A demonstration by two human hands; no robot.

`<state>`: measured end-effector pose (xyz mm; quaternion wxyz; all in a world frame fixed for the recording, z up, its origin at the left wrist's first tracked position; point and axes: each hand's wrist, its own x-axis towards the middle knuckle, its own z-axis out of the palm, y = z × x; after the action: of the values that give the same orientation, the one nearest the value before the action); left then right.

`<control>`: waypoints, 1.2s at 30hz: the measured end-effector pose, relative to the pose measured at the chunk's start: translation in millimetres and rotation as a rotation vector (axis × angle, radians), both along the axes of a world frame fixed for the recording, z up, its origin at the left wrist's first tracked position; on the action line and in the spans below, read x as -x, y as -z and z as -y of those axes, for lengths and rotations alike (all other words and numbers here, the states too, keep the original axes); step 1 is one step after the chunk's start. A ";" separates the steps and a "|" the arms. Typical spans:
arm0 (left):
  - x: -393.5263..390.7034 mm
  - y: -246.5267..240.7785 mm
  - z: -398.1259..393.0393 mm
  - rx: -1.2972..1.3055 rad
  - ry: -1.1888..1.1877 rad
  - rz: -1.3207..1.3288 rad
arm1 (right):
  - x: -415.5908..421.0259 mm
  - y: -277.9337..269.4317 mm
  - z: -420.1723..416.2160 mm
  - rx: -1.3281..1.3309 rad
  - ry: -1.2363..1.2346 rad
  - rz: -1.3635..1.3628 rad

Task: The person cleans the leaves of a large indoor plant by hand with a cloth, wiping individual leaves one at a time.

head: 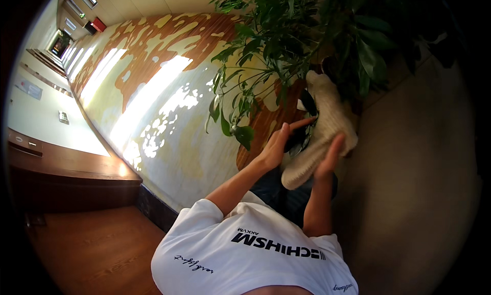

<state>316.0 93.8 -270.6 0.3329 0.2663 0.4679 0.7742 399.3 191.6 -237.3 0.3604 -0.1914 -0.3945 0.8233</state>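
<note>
A long, bent piece of cream fuzzy textile (326, 103) runs from the potted plant's leaves down towards my lap. My right hand (329, 158) grips its lower edge, near the bend, slightly blurred. To the left, my left hand (273, 147) has its index finger stretched towards the textile's left edge, where the fingertip meets a dark shape. Its other fingers are partly hidden, so I cannot tell whether they hold anything. Green foliage (264, 53) hangs over the far end of the textile. Dark objects between my left hand and the textile are too shadowed to identify.
A brown-and-cream patterned floor (153, 84) with bright sunlight patches stretches along a corridor. At the left stands a white wall (46, 114) above dark wooden panelling (73, 170). A red box (98, 24) stands far off. Shadowed beige tiles (414, 149) lie at the right.
</note>
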 end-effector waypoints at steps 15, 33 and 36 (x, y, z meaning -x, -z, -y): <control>69.8 52.3 22.6 -0.119 -0.491 0.276 | -74.9 -20.1 -28.7 -0.189 0.508 -0.061; 144.4 -2.7 -32.1 0.073 0.196 -0.217 | -100.4 -28.4 -34.5 -1.113 0.793 0.309; 140.1 -23.7 -17.1 0.211 0.129 -0.330 | -96.9 -35.2 -33.9 -1.129 0.786 0.324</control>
<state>175.9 110.9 -246.9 0.3265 0.3826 0.5767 0.6437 496.2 225.5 -202.1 0.6118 -0.2238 -0.7117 0.2630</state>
